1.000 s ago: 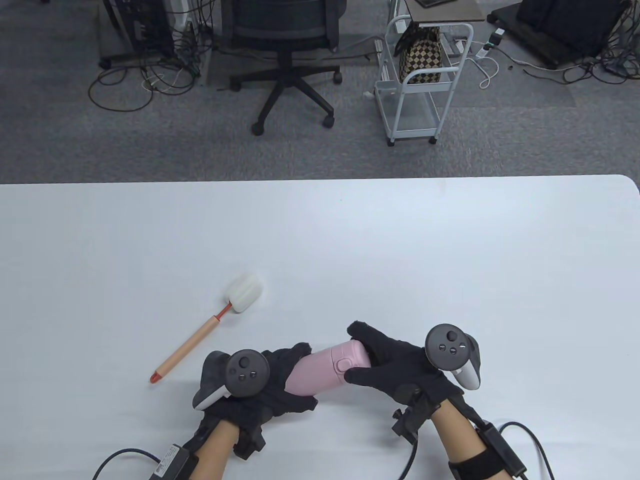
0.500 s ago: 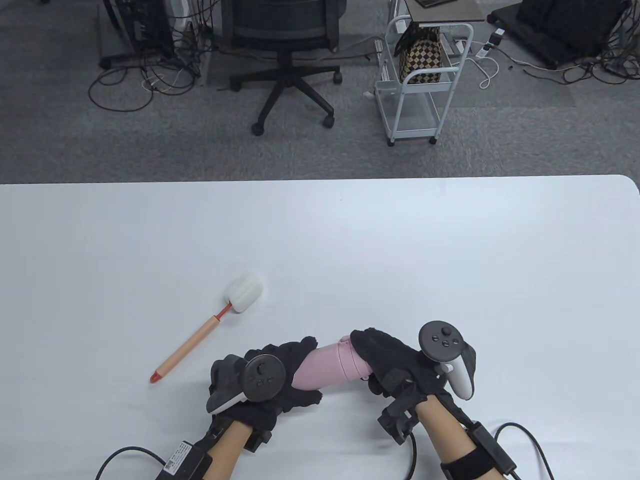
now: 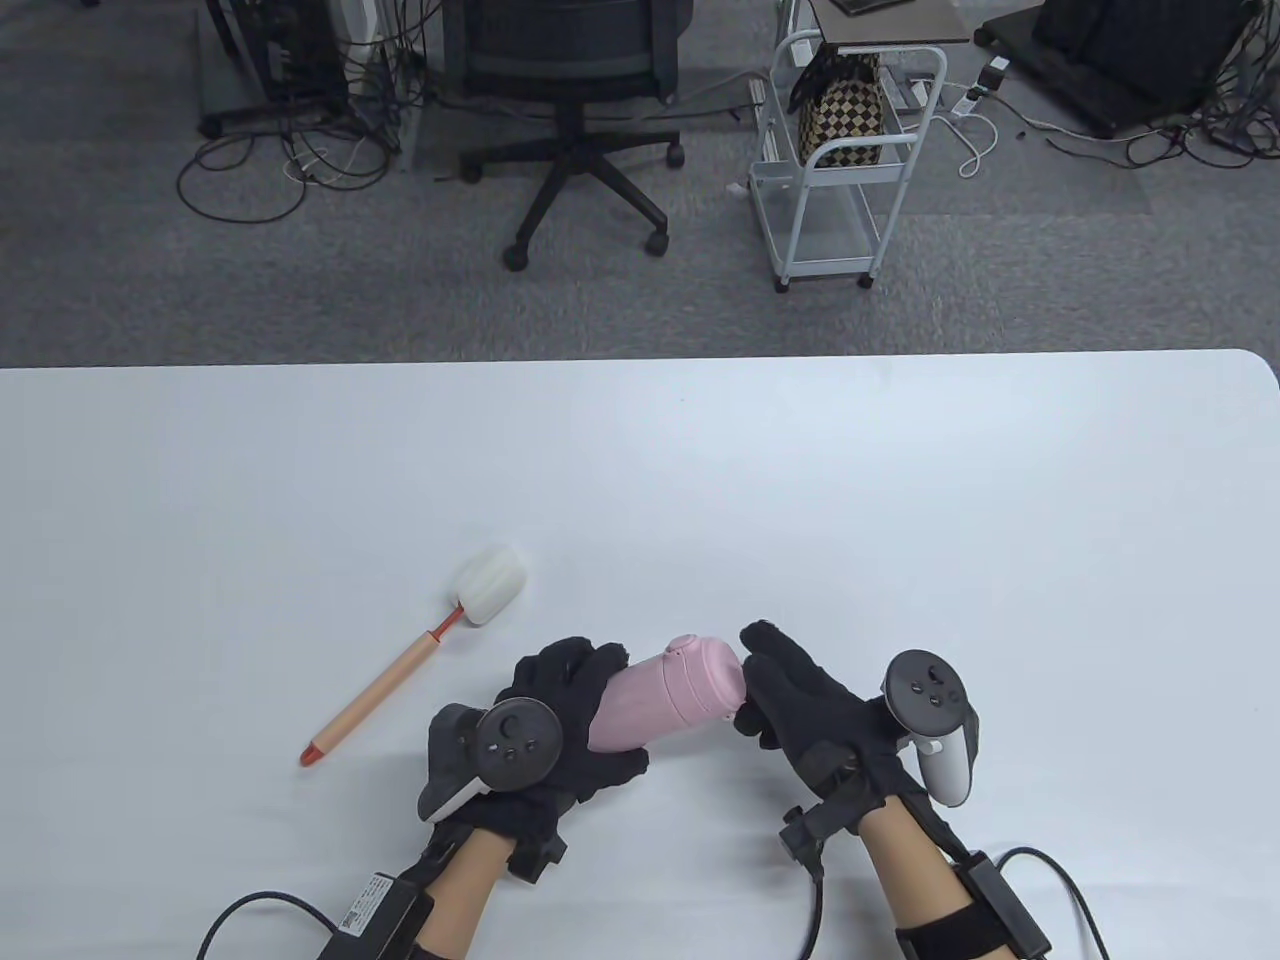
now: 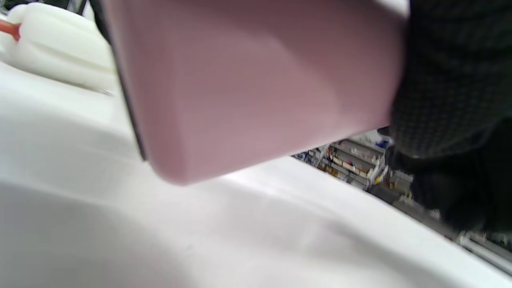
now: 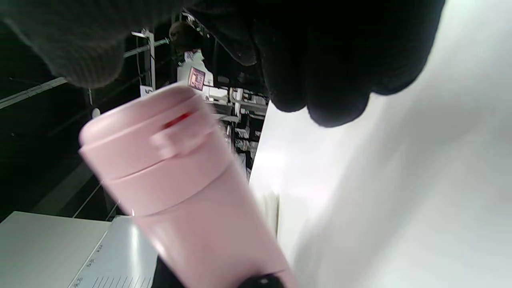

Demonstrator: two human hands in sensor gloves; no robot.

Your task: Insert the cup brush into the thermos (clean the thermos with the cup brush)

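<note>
A pink thermos [image 3: 665,695] with its flip lid closed is held off the table, tilted, lid end to the right. My left hand [image 3: 575,700] grips its lower body. Its base fills the left wrist view [image 4: 256,88], with my glove beside it [image 4: 452,80]. My right hand [image 3: 762,685] is open just right of the lid. In the right wrist view its fingers [image 5: 320,60] hang above the lid [image 5: 160,136] with a gap. The cup brush [image 3: 400,670] lies on the table to the left, with a white sponge head [image 3: 490,585] and a wooden handle. Nothing holds it.
The white table [image 3: 900,500] runs wide behind and beside my hands. Its far edge is at mid-view. Beyond it are an office chair [image 3: 570,90] and a white cart [image 3: 850,150] on the carpet. Cables trail from both wrists at the table's near edge.
My right hand gripped the lid end earlier; now it has come off and opened, shifting right. My left hand has tipped the thermos more upright.
</note>
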